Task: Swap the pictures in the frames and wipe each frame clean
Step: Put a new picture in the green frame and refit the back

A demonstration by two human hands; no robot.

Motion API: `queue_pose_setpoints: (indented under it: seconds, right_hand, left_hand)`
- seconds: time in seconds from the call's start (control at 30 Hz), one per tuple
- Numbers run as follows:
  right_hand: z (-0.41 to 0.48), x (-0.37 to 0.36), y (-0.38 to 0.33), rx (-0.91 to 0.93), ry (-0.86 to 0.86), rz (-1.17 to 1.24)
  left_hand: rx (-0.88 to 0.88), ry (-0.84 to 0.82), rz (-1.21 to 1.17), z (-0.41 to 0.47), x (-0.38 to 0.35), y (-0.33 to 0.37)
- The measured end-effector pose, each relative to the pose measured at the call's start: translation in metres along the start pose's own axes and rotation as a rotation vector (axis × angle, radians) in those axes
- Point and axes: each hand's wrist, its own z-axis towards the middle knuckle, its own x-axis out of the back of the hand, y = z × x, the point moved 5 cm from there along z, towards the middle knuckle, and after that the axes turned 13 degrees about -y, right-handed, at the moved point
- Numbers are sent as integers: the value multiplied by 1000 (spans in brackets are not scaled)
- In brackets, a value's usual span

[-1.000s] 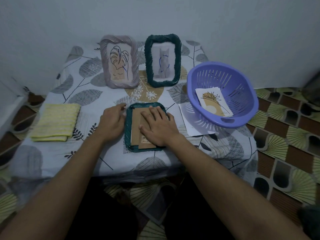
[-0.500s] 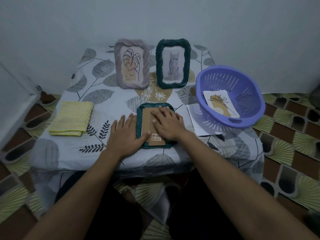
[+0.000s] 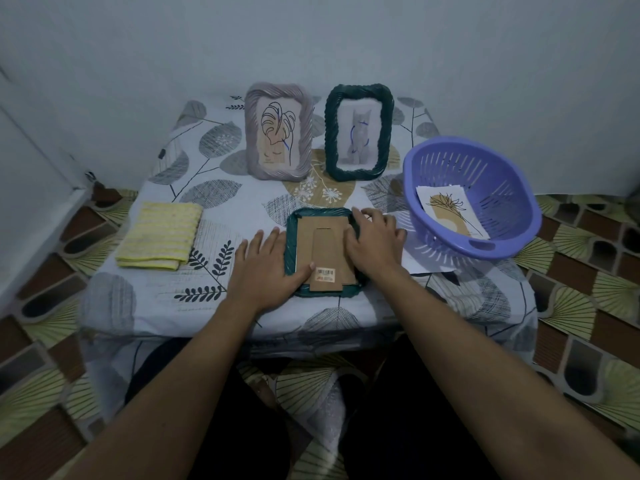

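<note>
A dark green frame (image 3: 294, 244) lies face down near the table's front edge, its brown cardboard back (image 3: 327, 247) up. My left hand (image 3: 265, 268) rests beside its left rim with straight fingers, the thumb pressing the back's lower left corner. My right hand (image 3: 375, 239) grips the frame's right rim with curled fingers. Two frames stand at the back: a grey one with a leaf drawing (image 3: 277, 131) and a green one with a cat picture (image 3: 358, 131). A folded yellow cloth (image 3: 161, 235) lies at the left.
A purple basket (image 3: 491, 174) at the right holds a loose plant picture (image 3: 450, 213). A white sheet (image 3: 414, 259) lies partly under the basket. The table (image 3: 221, 188) wears a leaf-print cover and stands against a wall. Patterned floor shows on both sides.
My right hand slid off the cardboard back to the frame's right rim and curled there. My left hand moved down the left side, and its thumb now presses the back.
</note>
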Motion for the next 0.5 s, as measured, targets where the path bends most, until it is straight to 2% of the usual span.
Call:
queue_pose_setpoints:
  seconds: [0.1,0.37,0.5]
  right_hand:
    - [-2,-4,1,-21,-3,-76]
    - [-5,-10,5,-95,50,105]
    - [-5,-10,4,-99,17,83]
  left_hand:
    - [-3,0,0,0,0,0]
    - [-6,19,-7,0,1,0]
    - [-4,22,-11,0,0,0]
